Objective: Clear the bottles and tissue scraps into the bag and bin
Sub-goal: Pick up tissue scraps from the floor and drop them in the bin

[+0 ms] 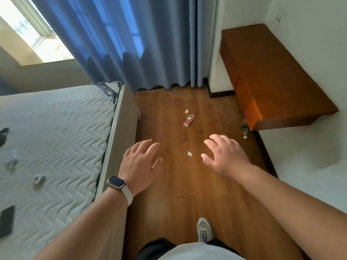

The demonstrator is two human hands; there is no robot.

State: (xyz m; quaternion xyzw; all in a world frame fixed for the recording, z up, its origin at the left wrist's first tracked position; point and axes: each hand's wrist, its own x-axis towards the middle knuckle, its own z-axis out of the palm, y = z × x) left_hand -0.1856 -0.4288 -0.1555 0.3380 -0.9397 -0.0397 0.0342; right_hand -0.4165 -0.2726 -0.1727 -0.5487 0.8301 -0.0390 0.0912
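A clear plastic bottle with a red label [188, 120] lies on the wooden floor ahead. A white tissue scrap [187, 111] sits just beyond it. Another tissue scrap [190, 153] lies on the floor between my hands. A second clear bottle [245, 129] rests by the corner of the wooden cabinet. My left hand [139, 164], with a watch on its wrist, hovers above the floor with fingers spread and holds nothing. My right hand [226, 153] is stretched out the same way, empty. No bag or bin is in view.
A bare quilted mattress [56, 132] on a pale bed frame fills the left, with small items and a dark phone [6, 220] on it. A low orange-brown cabinet [270, 79] stands at the right wall. Blue curtains [131, 40] hang at the far end. My shoe [204, 229] is on the floor.
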